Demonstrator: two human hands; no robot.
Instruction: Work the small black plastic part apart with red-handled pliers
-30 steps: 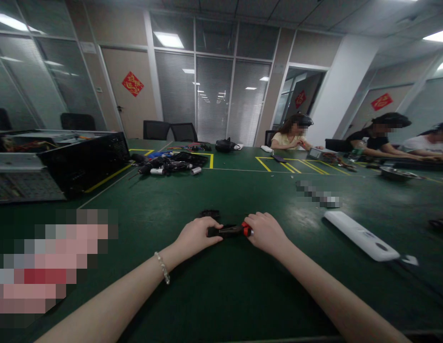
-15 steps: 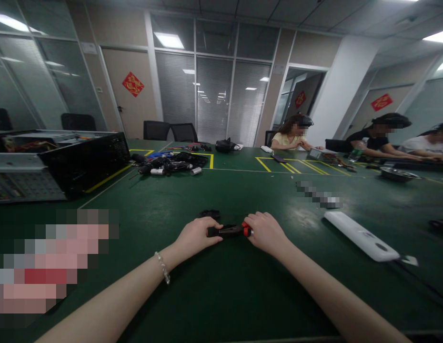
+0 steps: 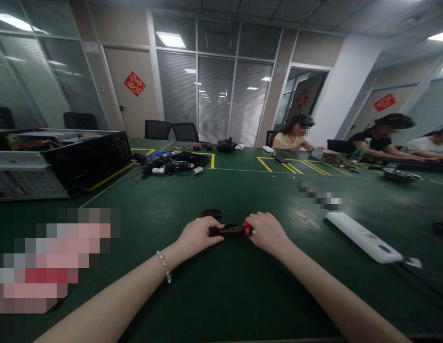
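Observation:
In the head view, my right hand (image 3: 266, 232) is closed around the red-and-black handles of a pair of pliers (image 3: 234, 231). The dark metal jaws point left, toward my other hand. My left hand (image 3: 200, 233), with a beaded bracelet at the wrist, pinches a small black piece (image 3: 214, 231) at the jaw end. Whether the jaws bite on that piece is too small to tell. Just behind my left fingers, a small dark part (image 3: 211, 213) lies on the green table (image 3: 221, 286).
An open computer case (image 3: 89, 164) stands at the left, with a blurred-out patch in front. A pile of cables and tools (image 3: 171, 163) lies further back. To the right are a white power strip (image 3: 364, 238) and a metal bowl (image 3: 402, 175). Several people sit at the far right.
Both hands keep the same hold at nearly the same spot. The whole view has shifted slightly, with the background moving a little to the right.

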